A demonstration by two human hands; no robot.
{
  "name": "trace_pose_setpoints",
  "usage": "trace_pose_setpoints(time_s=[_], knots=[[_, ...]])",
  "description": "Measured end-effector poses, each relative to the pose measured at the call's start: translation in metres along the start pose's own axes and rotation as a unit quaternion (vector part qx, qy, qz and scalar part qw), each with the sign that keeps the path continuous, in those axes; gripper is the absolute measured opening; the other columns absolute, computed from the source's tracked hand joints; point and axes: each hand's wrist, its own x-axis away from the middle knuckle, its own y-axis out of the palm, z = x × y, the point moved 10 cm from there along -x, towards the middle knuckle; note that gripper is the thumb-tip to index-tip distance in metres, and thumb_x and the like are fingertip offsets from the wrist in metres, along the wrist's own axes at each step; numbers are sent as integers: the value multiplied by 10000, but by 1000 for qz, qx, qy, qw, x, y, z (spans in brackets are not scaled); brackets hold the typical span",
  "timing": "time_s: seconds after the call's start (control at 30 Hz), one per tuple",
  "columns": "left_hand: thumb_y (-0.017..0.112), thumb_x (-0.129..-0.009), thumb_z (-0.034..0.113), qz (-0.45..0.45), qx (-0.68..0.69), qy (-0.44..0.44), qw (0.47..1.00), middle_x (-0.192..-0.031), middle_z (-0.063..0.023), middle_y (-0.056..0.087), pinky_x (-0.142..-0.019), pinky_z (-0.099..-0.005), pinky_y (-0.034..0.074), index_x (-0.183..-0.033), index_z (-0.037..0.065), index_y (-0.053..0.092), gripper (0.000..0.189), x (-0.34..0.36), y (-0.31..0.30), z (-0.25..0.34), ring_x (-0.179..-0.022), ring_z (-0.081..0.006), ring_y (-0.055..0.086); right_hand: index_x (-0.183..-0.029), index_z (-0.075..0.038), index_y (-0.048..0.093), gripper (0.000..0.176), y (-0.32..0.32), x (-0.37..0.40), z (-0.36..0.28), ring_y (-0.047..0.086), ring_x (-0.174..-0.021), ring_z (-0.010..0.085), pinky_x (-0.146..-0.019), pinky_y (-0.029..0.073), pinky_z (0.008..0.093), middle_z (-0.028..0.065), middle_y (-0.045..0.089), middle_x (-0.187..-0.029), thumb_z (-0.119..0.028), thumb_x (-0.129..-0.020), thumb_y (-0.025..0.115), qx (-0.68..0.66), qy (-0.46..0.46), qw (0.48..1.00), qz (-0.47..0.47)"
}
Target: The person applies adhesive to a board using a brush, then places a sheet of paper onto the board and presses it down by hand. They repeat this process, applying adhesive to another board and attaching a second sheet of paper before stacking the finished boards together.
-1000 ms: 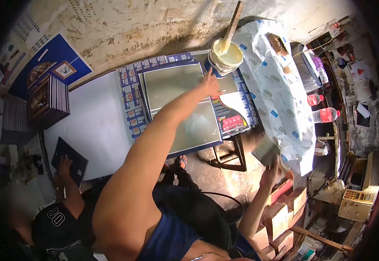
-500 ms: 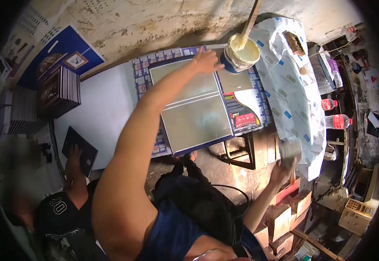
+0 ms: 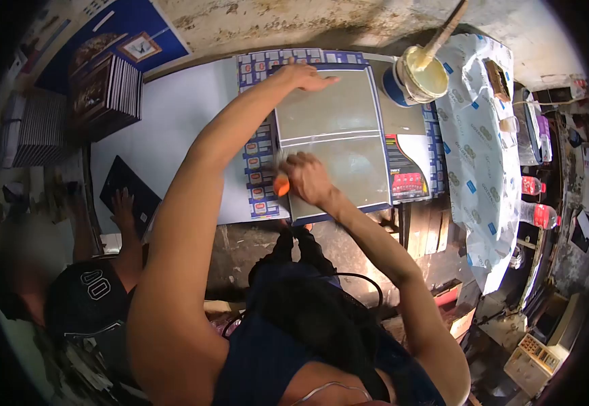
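Two grey-beige board panels [image 3: 338,172] lie on a dark blue cover sheet [image 3: 348,218], with a narrow white-lined strip between them. At the far left corner of the upper panel, my left hand [image 3: 304,76] rests with its fingers stretched out, holding nothing. My right hand [image 3: 308,177] is closed around a brush with an orange handle [image 3: 281,185], over the left edge of the lower panel. The brush head is blurred and partly hidden by the fingers. Behind the panels to the right stands a bucket [image 3: 402,84] of pale paste with a wooden stick [image 3: 443,34] in it.
Printed sheets [image 3: 257,166] lie beneath the cover. Shiny wrapping [image 3: 473,155] drapes the surface at right, near red-labelled bottles [image 3: 540,215]. At left are stacked albums [image 3: 108,95], a white tabletop [image 3: 193,122] and a co-worker [image 3: 95,294] with a hand on a dark panel [image 3: 128,193].
My right hand has swung left with the brush, from beside the wrapping to the lower panel's left edge. My left hand has shifted to the upper panel's far left corner. The camera view has shifted.
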Motion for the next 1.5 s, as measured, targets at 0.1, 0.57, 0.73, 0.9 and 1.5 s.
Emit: trace_pose_setpoints(time_s=[0.1,0.57,0.73,0.9,1.5], knots=[[136,-854,814,-78,5,-24,997,-1474,-180,419,-1158,-594,115,-1370,-8,496,1035,-4,8,-5,-1422,-313,313,-1010,-103,654,282,-28,-9,-4,608,-887,302,-792,496,418,106,624,-924,-133,-729,650,-3,-16,1000,-6],[140,-893,744,-85,-21,-56,995,-1566,-85,283,-1156,-627,25,-1489,194,361,841,-2,17,-6,-1465,-288,206,-997,-84,660,265,-81,11,5,618,-908,303,-796,475,415,95,659,-961,-27,-740,634,-33,25,994,101],[271,-930,655,-86,-40,-45,994,-1512,-117,367,-1152,-622,53,-1413,62,457,787,1,22,4,-1422,-306,302,-1009,-77,659,259,-21,36,7,622,-882,288,-787,470,390,93,663,-929,-71,-754,615,7,7,1000,23],[329,-954,564,-93,-57,-73,991,-1454,-111,437,-1147,-626,81,-1349,29,527,694,0,27,0,-1366,-319,389,-1047,-58,654,311,-41,83,-55,599,-969,284,-836,439,392,121,655,-1017,-126,-753,575,-69,11,995,-78],[285,-934,491,-75,-81,-110,988,-1531,-61,359,-1132,-647,122,-1371,111,519,625,-15,34,10,-1415,-284,324,-1177,-52,603,396,-37,150,-87,578,-909,267,-826,465,356,83,602,-947,-94,-786,556,46,-70,996,-37]])
